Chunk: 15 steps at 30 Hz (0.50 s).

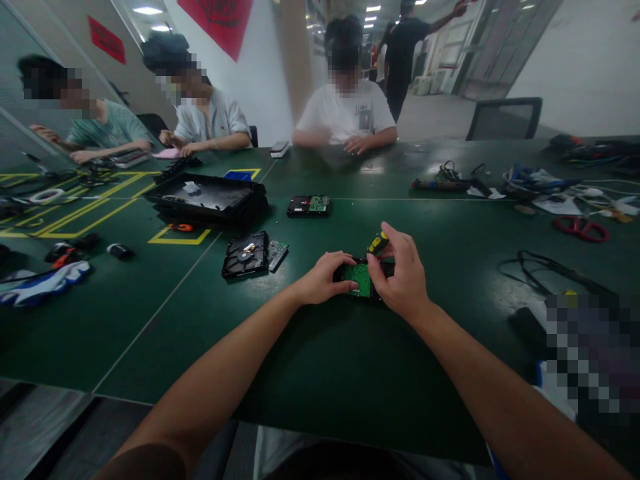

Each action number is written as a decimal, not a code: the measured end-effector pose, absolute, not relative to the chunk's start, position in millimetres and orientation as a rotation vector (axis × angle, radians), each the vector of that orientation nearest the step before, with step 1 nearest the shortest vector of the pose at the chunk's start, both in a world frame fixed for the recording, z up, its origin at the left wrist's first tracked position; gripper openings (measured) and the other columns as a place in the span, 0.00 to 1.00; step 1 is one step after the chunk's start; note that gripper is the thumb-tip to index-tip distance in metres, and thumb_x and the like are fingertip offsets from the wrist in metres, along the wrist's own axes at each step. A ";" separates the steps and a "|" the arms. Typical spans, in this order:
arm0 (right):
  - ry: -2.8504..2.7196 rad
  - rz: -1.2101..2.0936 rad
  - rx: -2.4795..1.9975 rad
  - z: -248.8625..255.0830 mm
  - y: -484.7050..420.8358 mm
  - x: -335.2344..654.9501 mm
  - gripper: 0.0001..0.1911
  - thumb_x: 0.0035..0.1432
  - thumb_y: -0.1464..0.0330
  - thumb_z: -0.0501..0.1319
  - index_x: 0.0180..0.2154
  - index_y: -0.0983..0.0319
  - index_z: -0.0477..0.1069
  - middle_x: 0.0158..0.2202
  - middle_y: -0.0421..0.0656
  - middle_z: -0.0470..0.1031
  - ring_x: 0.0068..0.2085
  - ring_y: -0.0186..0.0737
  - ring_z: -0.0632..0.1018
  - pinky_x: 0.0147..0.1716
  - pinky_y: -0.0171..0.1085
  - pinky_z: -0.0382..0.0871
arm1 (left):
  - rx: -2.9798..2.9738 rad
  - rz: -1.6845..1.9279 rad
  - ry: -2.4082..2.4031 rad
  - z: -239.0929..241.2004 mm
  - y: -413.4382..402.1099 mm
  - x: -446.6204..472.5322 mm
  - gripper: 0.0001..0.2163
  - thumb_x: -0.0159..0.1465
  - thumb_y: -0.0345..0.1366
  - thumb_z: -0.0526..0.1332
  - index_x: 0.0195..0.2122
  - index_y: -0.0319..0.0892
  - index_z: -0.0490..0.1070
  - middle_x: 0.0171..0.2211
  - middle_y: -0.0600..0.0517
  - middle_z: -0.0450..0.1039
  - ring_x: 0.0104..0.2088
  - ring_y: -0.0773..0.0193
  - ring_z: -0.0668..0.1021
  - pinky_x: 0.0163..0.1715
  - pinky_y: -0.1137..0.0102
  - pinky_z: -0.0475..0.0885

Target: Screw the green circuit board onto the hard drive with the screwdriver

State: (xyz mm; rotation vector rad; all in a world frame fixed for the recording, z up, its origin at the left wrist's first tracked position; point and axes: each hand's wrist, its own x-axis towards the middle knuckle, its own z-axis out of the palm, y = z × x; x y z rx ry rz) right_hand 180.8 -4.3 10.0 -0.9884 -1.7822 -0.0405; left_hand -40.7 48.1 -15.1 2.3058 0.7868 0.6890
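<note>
A black hard drive [361,279] with a green circuit board facing up lies on the dark green table [320,360] in front of me. My left hand [324,277] grips its left end, fingers curled over the edge. My right hand [401,272] is closed round a screwdriver with a yellow and black handle [377,243], held upright over the drive's right side. The screwdriver's tip is hidden behind my fingers.
An opened hard drive with a loose board [253,254] lies to the left, another drive [309,205] further back, beside a black tray [206,197]. Cables, red scissors [583,229] and tools sit at the right. Three people sit across the table.
</note>
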 end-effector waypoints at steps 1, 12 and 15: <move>-1.780 -0.054 -0.995 10.5 -4.7 180.9 0.40 0.65 0.72 0.63 0.73 0.48 0.52 0.56 0.50 0.69 0.43 0.47 0.78 0.42 0.51 0.83 | 2.310 0.688 0.781 -15.0 48.3 -40.7 0.23 0.65 0.43 0.70 0.60 0.47 0.70 0.60 0.43 0.71 0.61 0.47 0.72 0.63 0.48 0.67; -1.774 -0.004 -1.002 8.2 -4.7 181.3 0.38 0.67 0.69 0.61 0.73 0.50 0.50 0.59 0.50 0.70 0.47 0.49 0.80 0.48 0.54 0.82 | 2.271 0.684 0.803 -14.8 47.9 -40.4 0.22 0.65 0.42 0.71 0.58 0.48 0.71 0.60 0.44 0.72 0.64 0.47 0.70 0.65 0.48 0.65; -1.765 -0.025 -1.007 8.5 -5.1 180.8 0.37 0.68 0.69 0.61 0.73 0.50 0.51 0.59 0.50 0.71 0.47 0.49 0.81 0.49 0.54 0.82 | 2.266 0.685 0.802 -14.8 47.8 -40.6 0.22 0.65 0.42 0.71 0.59 0.47 0.71 0.61 0.43 0.71 0.63 0.47 0.71 0.65 0.48 0.65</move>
